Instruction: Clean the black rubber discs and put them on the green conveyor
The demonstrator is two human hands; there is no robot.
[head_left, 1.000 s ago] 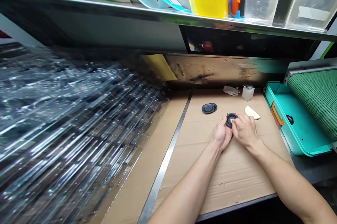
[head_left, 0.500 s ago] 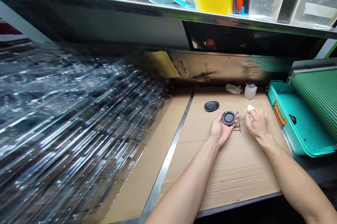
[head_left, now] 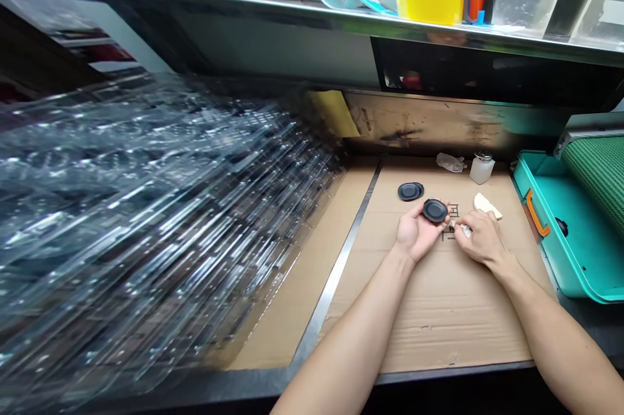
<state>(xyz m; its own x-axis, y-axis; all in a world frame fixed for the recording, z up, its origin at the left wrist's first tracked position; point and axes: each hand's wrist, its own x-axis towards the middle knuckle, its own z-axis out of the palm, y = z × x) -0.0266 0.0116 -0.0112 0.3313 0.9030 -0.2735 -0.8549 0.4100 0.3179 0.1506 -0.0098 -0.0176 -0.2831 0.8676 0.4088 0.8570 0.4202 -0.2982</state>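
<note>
My left hand [head_left: 416,234] is palm up over the cardboard sheet [head_left: 439,298], its fingertips gripping a round black rubber disc [head_left: 435,210]. Just to its right, my right hand [head_left: 480,239] is curled, pinching a small white piece [head_left: 465,229] between thumb and fingers. Another black disc [head_left: 410,191] lies flat on the cardboard beyond my left hand. A cream-coloured wedge [head_left: 487,205] rests on the cardboard past my right hand.
A big stack of clear plastic trays [head_left: 146,226] fills the left side. At the back stand a small white bottle [head_left: 481,168] and a crumpled clear bag [head_left: 451,162]. A teal tray [head_left: 565,239] with an orange handle sits right. A metal shelf [head_left: 312,12] overhangs.
My hands came apart: the right one left the disc, reached toward the cream wedge and now pinches a small white piece. The left hand keeps the disc, turned face up.
</note>
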